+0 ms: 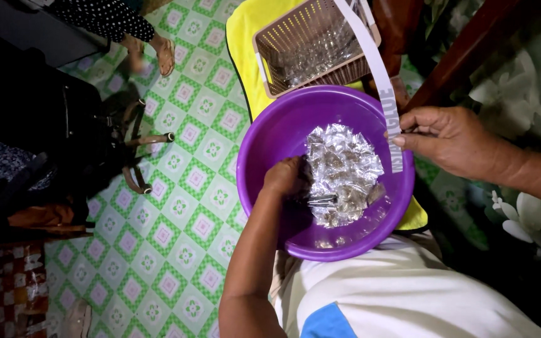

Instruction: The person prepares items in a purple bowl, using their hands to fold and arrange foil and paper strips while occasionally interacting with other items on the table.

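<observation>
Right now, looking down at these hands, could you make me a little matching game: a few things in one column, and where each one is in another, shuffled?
Things:
1. left hand
2. right hand
3. brown basket
4. small clear packets

Places:
A. on the yellow cloth, beyond the basin
B. heaped inside the purple basin
C. at the basin's right rim, pinching a white strip
D. reaching down inside the basin, beside the heap

Pairs: 1-D, 2-C, 3-A, 4-B
</observation>
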